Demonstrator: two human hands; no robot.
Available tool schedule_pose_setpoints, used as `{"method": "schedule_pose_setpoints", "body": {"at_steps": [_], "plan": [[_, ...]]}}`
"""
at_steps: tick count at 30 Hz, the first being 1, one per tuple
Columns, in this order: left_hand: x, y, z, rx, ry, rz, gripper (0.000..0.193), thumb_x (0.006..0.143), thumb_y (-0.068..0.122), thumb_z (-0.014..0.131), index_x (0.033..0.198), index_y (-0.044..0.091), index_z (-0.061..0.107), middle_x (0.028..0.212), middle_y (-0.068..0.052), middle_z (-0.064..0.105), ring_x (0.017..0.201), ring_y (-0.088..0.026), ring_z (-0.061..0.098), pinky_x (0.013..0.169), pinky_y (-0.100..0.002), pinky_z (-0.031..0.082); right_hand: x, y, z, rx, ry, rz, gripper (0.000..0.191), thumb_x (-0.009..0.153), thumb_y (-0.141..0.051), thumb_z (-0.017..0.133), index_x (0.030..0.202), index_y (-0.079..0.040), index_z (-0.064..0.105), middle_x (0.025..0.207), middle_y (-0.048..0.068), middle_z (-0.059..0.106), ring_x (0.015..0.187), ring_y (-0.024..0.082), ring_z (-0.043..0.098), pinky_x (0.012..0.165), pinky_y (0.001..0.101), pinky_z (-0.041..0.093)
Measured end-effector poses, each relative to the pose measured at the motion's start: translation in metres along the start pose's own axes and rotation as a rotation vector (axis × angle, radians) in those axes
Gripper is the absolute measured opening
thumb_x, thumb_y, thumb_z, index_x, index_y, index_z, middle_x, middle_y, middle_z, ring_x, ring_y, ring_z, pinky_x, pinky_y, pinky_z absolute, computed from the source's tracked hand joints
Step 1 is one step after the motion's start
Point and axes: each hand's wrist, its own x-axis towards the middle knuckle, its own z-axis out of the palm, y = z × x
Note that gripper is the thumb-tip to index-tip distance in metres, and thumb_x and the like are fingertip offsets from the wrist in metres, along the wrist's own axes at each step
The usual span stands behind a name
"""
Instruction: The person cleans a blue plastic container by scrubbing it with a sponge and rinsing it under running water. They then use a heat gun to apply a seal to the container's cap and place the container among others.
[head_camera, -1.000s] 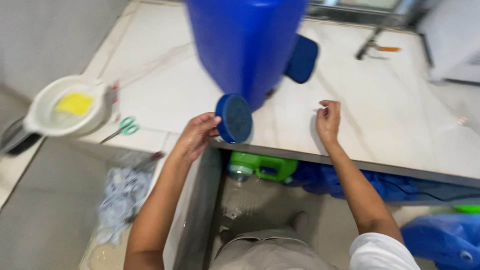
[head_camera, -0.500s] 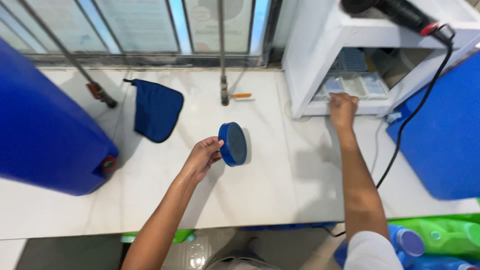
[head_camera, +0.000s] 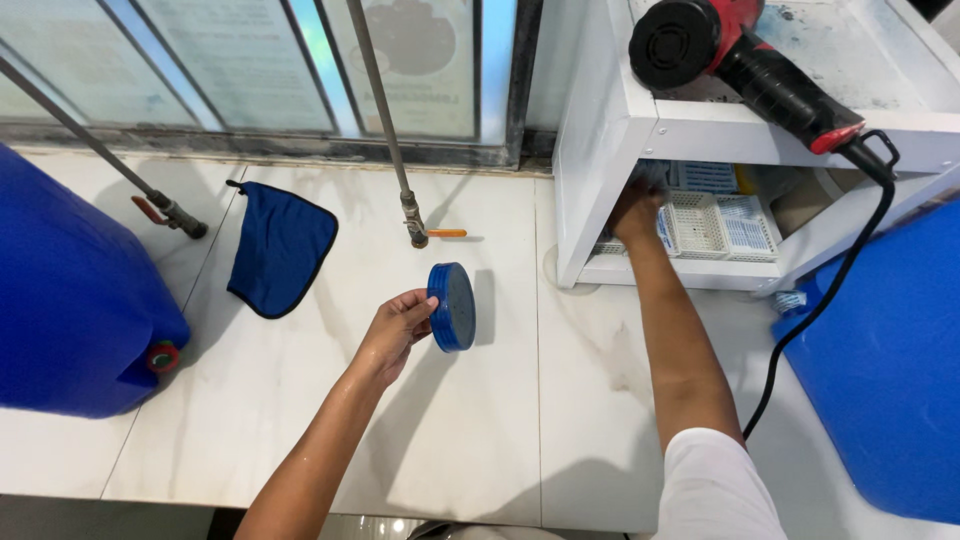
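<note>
My left hand (head_camera: 397, 328) holds a round blue lid (head_camera: 453, 306) on edge above the white marble counter (head_camera: 330, 420). My right hand (head_camera: 637, 210) reaches into the lower shelf of a white cabinet (head_camera: 610, 130), among white plastic baskets (head_camera: 722, 225). Its fingers are partly hidden in shadow, so what they touch is unclear.
A large blue drum (head_camera: 70, 290) with a small red tap lies at the left. A blue cloth (head_camera: 279, 247) lies near the window. Two metal pipes (head_camera: 385, 125) with orange-handled valves come down to the counter. A red and black power tool (head_camera: 745, 60) rests on the cabinet; another blue drum (head_camera: 890, 370) stands right.
The view has swung from the drum side to the cabinet. My right hand has moved from the counter into the cabinet shelf. My left hand still holds the lid.
</note>
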Motion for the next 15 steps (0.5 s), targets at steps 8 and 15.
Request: {"method": "schedule_pose_setpoints", "body": {"at_steps": [8,15], "plan": [[0.006,0.005,0.028,0.018,-0.097,0.006,0.017,0.101,0.019,0.060,0.105,0.006,0.070,0.090,-0.004,0.070,0.085,-0.015,0.066,0.095,-0.035,0.053,0.003,0.072,-0.074,1.459,0.935,0.389,0.024,0.101,-0.007,0.057,0.123,0.002,0.058,0.127,0.017,0.068,0.115,0.025,0.068,0.103,0.0356,0.054],[0.002,0.006,0.051,-0.025,-0.244,-0.020,0.019,0.102,0.018,0.055,0.111,0.006,0.066,0.091,-0.001,0.068,0.085,-0.012,0.064,0.084,-0.033,0.055,-0.135,0.017,-0.120,1.818,0.560,0.431,0.023,0.105,-0.014,0.049,0.103,0.004,0.064,0.099,0.012,0.070,0.083,0.017,0.063,0.078,0.0319,0.052]]}}
